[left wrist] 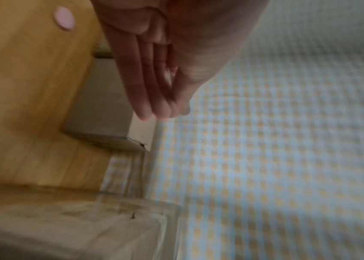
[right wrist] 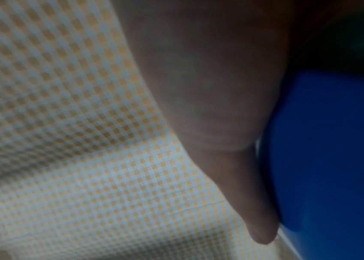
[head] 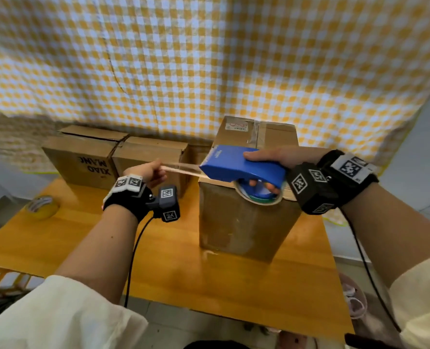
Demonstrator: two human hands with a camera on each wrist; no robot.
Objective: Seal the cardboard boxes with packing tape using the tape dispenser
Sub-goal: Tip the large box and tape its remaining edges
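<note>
Gingham-backed bench: right grip holds dispenser; left grip pinches tape at 9 o'clock. Risk: slack strip folding, self-sticking.

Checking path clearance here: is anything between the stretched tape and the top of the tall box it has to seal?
Nothing visible. The left hand pinches the tape strip pulled from the blue dispenser, held by the right hand above the tall box.

Tall box on table, two boxes behind-left.
</note>
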